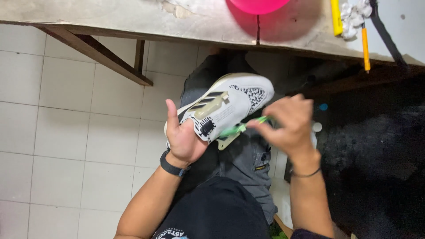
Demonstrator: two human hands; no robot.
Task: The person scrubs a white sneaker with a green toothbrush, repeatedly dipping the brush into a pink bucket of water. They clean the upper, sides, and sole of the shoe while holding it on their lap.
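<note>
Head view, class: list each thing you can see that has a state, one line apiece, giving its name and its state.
White sports shoe with dark stripes and speckled toe: lifted over the lap, tilted, held at the heel.
Left hand: closed on the shoe's heel, thumb up.
Right hand: pinching a thin green tool.
Thin green tool: tip against the shoe's sole edge, blurred.
Orange pencil: lying flat on the worn table.

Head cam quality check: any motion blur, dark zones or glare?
Head view: the right hand and the green tool it holds are motion-blurred; the left hand and the white shoe are sharper. Right side under the table falls into deep shadow with little detail. The pink round object casts a pink tint on the tabletop. No harsh glare.
</note>
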